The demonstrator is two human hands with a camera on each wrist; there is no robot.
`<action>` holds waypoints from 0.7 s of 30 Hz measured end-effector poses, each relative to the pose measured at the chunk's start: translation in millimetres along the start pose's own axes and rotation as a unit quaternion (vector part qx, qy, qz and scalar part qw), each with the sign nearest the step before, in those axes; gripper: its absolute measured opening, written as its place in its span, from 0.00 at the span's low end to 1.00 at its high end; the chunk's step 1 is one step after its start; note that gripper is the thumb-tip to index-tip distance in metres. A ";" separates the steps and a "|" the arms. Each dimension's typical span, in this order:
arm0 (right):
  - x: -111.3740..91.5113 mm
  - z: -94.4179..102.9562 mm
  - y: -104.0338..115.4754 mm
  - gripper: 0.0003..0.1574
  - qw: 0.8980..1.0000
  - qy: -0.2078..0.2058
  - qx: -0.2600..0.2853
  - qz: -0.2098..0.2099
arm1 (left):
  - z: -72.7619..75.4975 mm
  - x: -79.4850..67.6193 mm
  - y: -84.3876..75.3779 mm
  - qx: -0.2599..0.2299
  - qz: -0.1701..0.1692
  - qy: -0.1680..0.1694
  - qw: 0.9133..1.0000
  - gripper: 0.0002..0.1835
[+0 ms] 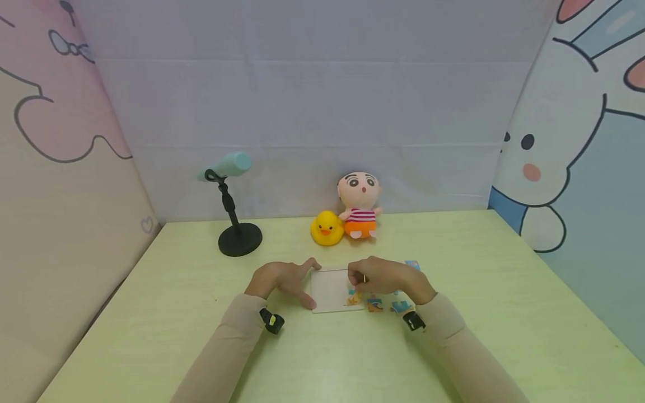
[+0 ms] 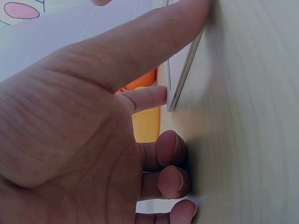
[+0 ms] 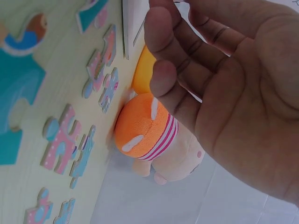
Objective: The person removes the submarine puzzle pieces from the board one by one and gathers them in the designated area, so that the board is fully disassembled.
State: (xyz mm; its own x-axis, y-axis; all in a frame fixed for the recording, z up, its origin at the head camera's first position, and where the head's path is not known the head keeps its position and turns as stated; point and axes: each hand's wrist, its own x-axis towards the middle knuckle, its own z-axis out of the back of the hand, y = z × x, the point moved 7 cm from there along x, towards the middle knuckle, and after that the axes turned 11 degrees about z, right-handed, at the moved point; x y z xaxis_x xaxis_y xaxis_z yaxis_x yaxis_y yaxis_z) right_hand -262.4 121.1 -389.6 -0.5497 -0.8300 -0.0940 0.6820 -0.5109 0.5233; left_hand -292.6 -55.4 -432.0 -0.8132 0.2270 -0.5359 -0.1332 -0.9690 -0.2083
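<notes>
A flat white puzzle tray (image 1: 328,292) with a thin rim lies on the table. My left hand (image 1: 287,280) is at its left side, thumb by the near corner and index finger at the far one; the other fingers bend loosely beside the tabletop. Over the tray's right part, my right hand (image 1: 380,275) has its fingers curled down, pinching at a small colourful puzzle piece (image 1: 354,299) in the near right corner. The fingertips partly cover that piece. Loose puzzle pieces, one orange and blue (image 1: 374,305), one light blue (image 1: 400,306), lie right of the tray.
More pieces, such as a pink dotted one (image 3: 60,140), lie under and beyond the right hand. Behind the tray sit a yellow rubber duck (image 1: 327,229) and a plush doll (image 1: 360,207). A black stand (image 1: 240,239) holding a mint-green cylinder (image 1: 234,164) is at the back left.
</notes>
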 end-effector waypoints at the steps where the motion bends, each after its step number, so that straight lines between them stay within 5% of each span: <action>1: 0.0 -0.1 0.2 0.09 1.000 0.000 0.000 0.000 | 0.1 0.0 -0.2 0.001 -0.001 -0.002 1.000 0.49; 21: -2.9 4.2 -3.6 0.08 1.000 -0.001 -0.003 0.001 | 0.1 0.4 -0.7 0.007 0.002 -0.007 1.000 0.48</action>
State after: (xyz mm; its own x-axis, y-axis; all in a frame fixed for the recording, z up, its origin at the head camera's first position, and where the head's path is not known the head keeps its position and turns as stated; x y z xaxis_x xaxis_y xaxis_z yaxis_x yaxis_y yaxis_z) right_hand -265.3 126.3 -387.6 -0.5485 -0.8312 -0.0913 0.6867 -0.5101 0.5179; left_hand -292.9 -54.6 -431.9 -0.8220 0.2220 -0.5244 -0.1382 -0.9711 -0.1944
